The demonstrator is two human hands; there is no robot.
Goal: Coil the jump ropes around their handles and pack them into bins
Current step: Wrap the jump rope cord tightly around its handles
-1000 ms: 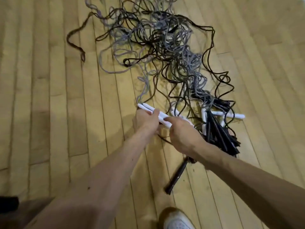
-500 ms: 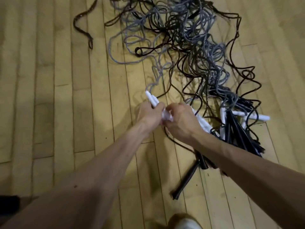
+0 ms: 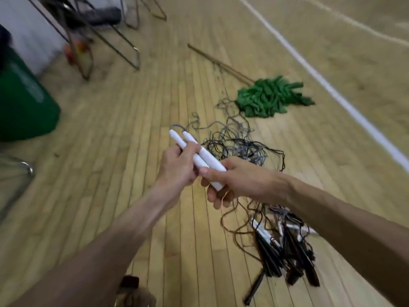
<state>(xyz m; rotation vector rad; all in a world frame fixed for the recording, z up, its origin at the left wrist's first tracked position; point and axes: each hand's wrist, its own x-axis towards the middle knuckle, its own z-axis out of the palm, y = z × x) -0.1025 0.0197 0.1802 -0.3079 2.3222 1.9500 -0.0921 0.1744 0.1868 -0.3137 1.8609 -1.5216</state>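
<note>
"Head view: where are the white handles (image 3: pixel 209 159)?"
"Two, side by side, held above the floor (image 3: pixel 106 178), bridging both hands. Left hand (image 3: pixel 177 169) wraps their middle; right hand (image 3: pixel 241 180) pinches the near ends, thumb on top."
"Rope?"
"Grey cord (image 3: pixel 177 125) loops off the far tips; its run down to the tangle (image 3: pixel 239 145) on the floor, beyond the hands, is blurred. Black handles (image 3: pixel 276 255) heaped under the right forearm."

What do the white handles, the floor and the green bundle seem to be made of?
The handles look like plastic: smooth, even, matte white. The floor is wood, lightly glossy: narrow boards with seams and grain. The green bundle is likely cloth strips, matte, softly folded; too blurred to be sure.
</note>
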